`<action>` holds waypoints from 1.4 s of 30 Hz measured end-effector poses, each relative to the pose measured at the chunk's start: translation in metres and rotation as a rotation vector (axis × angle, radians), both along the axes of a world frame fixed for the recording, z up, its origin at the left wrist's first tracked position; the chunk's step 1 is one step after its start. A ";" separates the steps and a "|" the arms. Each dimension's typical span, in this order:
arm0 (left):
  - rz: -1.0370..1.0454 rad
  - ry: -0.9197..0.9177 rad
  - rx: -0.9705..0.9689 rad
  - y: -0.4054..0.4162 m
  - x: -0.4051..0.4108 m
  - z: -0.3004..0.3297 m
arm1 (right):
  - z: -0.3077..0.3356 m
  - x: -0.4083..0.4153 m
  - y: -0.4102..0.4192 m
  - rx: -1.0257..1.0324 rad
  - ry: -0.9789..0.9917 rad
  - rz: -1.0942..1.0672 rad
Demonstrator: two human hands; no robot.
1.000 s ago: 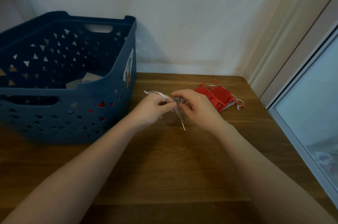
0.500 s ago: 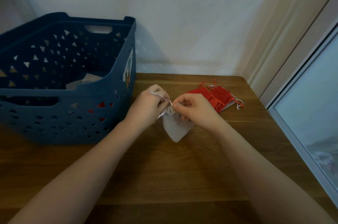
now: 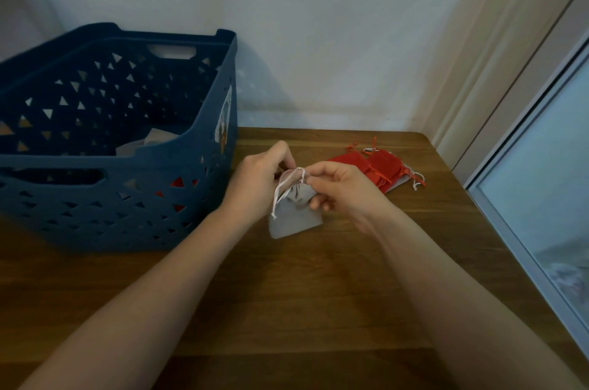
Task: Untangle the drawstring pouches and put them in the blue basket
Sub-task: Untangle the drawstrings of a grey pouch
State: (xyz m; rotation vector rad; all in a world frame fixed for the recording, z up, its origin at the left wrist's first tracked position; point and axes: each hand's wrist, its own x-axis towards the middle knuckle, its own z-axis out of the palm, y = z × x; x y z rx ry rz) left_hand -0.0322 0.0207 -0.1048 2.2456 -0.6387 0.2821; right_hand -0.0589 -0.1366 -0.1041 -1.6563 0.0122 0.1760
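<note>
Both hands work at the neck of a grey drawstring pouch (image 3: 294, 214) over the worktop (image 3: 318, 294).

The left hand (image 3: 259, 180) and right hand (image 3: 342, 188) each have their fingers pinched on the pouch's gathered top and its white cord (image 3: 280, 192); the pouch body hangs below them. Just right of the hands, red pouches (image 3: 373, 166) lie in a small heap on the worktop. The blue basket (image 3: 111, 198) stands at the left, with pale and red cloth inside.
</note>
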 end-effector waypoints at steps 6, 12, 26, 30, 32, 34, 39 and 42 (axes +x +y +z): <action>-0.157 0.017 0.040 0.003 0.004 -0.001 | 0.002 0.002 -0.005 -0.208 -0.170 -0.092; -0.196 0.027 0.111 -0.002 0.004 -0.005 | 0.006 0.006 -0.006 -0.717 -0.263 0.012; -0.338 0.056 0.096 -0.009 -0.008 -0.009 | -0.007 0.001 -0.011 -0.209 0.081 -0.055; -0.355 0.021 0.112 -0.007 -0.003 -0.014 | -0.004 0.003 -0.011 0.099 0.145 -0.126; -0.345 0.072 0.138 -0.004 -0.002 -0.019 | -0.002 0.004 -0.011 0.206 0.184 -0.140; -0.351 0.082 0.150 -0.002 -0.003 -0.021 | -0.003 0.004 -0.012 0.236 0.212 -0.141; -0.184 0.096 0.246 -0.011 -0.013 -0.018 | -0.008 0.004 -0.014 0.191 0.223 -0.129; -0.089 0.118 0.299 -0.019 -0.014 -0.024 | -0.009 0.004 -0.018 0.181 0.215 -0.104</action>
